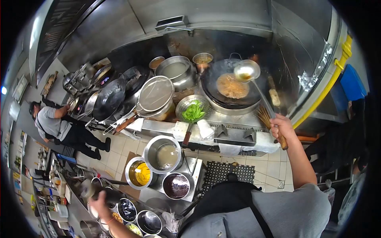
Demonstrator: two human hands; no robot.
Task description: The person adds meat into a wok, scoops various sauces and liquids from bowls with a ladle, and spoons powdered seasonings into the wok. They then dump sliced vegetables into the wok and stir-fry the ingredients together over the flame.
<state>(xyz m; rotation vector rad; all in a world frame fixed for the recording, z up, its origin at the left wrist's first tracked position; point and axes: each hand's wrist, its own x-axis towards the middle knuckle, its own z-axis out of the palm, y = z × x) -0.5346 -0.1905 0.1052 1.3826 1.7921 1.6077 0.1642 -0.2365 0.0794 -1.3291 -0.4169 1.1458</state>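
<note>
My right hand (282,127) grips the wooden end of a long-handled ladle (247,71). The ladle's bowl is over a black wok (210,85), above bubbling brown liquid (233,85). At the lower left, my left hand (100,204) is blurred by motion above several metal pots of ingredients. A blurred greyish object (90,189) appears at its fingers, and its kind cannot be made out. Left of the wok, chopped green vegetables (193,112) lie in a perforated strainer (180,104). A bamboo brush (263,115) rests near the ladle's handle.
Beside the stove stand a large pot (173,67) and a round mesh sieve (156,93). Behind me a cart holds pots of clear liquid (166,154), yellow liquid (142,173) and dark red liquid (176,185). A co-worker (59,123) stands at the far left.
</note>
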